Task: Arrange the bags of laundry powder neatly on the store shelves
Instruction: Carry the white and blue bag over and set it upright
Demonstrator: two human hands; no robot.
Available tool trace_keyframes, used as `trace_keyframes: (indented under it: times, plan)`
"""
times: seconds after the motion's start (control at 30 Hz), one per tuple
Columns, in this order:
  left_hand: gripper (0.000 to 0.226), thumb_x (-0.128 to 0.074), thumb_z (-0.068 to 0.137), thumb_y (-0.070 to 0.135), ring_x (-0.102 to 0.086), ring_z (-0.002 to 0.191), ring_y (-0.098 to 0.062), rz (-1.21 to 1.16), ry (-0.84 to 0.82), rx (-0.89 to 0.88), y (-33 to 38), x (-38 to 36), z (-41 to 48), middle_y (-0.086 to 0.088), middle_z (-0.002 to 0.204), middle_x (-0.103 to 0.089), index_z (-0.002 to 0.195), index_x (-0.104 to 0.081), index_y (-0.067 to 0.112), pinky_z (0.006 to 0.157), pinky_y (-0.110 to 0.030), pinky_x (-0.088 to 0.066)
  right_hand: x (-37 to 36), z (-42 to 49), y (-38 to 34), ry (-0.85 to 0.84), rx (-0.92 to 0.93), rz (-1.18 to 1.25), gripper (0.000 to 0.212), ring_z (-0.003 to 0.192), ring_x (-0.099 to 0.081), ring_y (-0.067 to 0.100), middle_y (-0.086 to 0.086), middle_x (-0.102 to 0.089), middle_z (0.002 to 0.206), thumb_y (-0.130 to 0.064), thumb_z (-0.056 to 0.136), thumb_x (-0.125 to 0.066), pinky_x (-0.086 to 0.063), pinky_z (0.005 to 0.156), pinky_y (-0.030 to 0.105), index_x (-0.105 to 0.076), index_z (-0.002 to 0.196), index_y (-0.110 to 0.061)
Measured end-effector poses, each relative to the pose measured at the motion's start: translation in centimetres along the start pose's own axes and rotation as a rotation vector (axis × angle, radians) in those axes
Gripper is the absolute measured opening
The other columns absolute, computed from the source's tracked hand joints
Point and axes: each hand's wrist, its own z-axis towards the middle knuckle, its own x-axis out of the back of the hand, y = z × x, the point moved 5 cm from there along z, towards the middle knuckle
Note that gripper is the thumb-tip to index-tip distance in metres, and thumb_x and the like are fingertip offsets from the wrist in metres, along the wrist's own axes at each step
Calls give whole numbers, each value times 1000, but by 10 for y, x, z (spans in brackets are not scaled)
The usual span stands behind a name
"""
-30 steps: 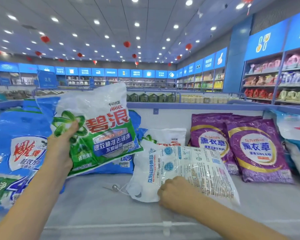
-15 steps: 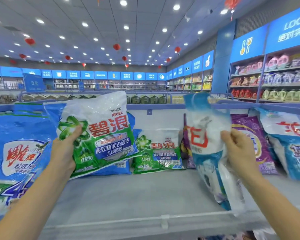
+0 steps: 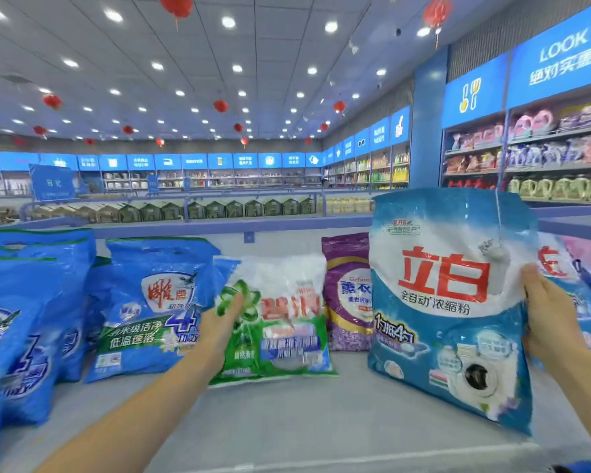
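My left hand (image 3: 224, 322) grips the left edge of a green and white laundry powder bag (image 3: 280, 322), which stands upright at the back middle of the grey shelf (image 3: 304, 421). My right hand (image 3: 550, 322) holds the right edge of a large blue and white bag with red characters (image 3: 447, 302), upright and lifted just above the shelf, in front of a purple bag (image 3: 347, 295). Blue bags (image 3: 147, 308) stand to the left.
More blue bags (image 3: 24, 322) crowd the far left. Another blue and white bag (image 3: 567, 288) stands behind my right hand. The shelf's front rail (image 3: 355, 460) runs along the bottom. Store aisles and wall shelves (image 3: 543, 158) lie beyond.
My left hand has set the green bag down upright at the back of the shelf. My right hand has turned the blue and white bag face-front and raised it upright.
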Motion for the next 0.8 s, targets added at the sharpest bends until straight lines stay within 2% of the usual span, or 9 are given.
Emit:
trace_keyframes:
  times: [0.03, 0.1, 0.17, 0.3, 0.37, 0.43, 0.53, 0.63, 0.8]
  plan:
    - [21, -67, 84, 29, -57, 91, -26, 131, 35, -61, -5, 0, -1, -8, 87, -61, 89, -63, 9, 72, -31, -44, 0, 4, -1, 19, -26, 23, 37, 63, -56, 15, 1, -60, 71, -49, 93, -44, -46, 56, 27, -55, 75, -19]
    - [33, -66, 84, 31, -51, 64, -23, 315, 111, -164, -9, 2, 0, -9, 59, -52, 61, -55, 10, 58, -32, -35, 1, 14, 0, 32, -65, 49, 32, 56, -59, 10, -2, -61, 69, -39, 98, -39, -42, 59, 27, -54, 76, -21]
    - [45, -62, 86, 36, -42, 57, -22, 376, 193, -217, -12, 5, 4, -11, 55, -46, 59, -51, 1, 55, -33, -30, -1, 21, 2, 43, -60, 26, 32, 63, -59, 11, -2, -61, 76, -41, 97, -40, -44, 63, 29, -55, 76, -22]
    - [50, -59, 88, 35, -34, 54, -21, 320, 308, -227, -11, 1, 4, -10, 51, -37, 54, -38, 6, 50, -34, -23, 2, 27, 11, 99, 33, -85, 40, 76, -49, 21, 3, -51, 74, -43, 97, -36, -35, 72, 34, -49, 69, -17]
    - [50, -60, 88, 37, -33, 54, -21, 297, 322, -224, -13, 1, 2, -9, 52, -35, 54, -37, 8, 50, -34, -23, 3, 26, 13, 99, 69, -101, 43, 75, -45, 20, 6, -46, 72, -43, 98, -33, -33, 70, 34, -46, 68, -15]
    - [45, -60, 87, 41, -35, 57, -21, 312, 354, -233, -11, 7, 4, -7, 57, -38, 61, -41, 8, 54, -35, -26, 3, 27, 12, 79, 123, -148, 51, 74, -43, 22, 13, -46, 75, -42, 98, -34, -32, 68, 34, -47, 72, -1]
    - [31, -59, 87, 41, -49, 76, -23, 257, 435, -225, 5, 17, 5, -2, 80, -52, 90, -48, 12, 71, -36, -38, 2, 26, 5, 70, 193, -227, 59, 72, -42, 24, 21, -46, 76, -38, 99, -37, -32, 65, 35, -46, 85, 18]
    - [24, -59, 88, 27, -45, 87, -22, 200, 441, -360, 36, 4, -7, -5, 93, -47, 97, -42, 14, 74, -37, -36, 1, 25, 1, 63, 192, -257, 56, 69, -44, 36, 32, -48, 79, -39, 98, -38, -40, 64, 41, -46, 79, 13]
    - [18, -60, 87, 15, -47, 78, -10, 106, 80, -451, 61, -96, -60, 6, 83, -48, 97, -46, 13, 71, -22, -39, 4, 23, -5, 35, 236, -234, 42, 63, -36, 17, 9, -40, 66, -33, 99, -38, -27, 55, 31, -39, 63, -11]
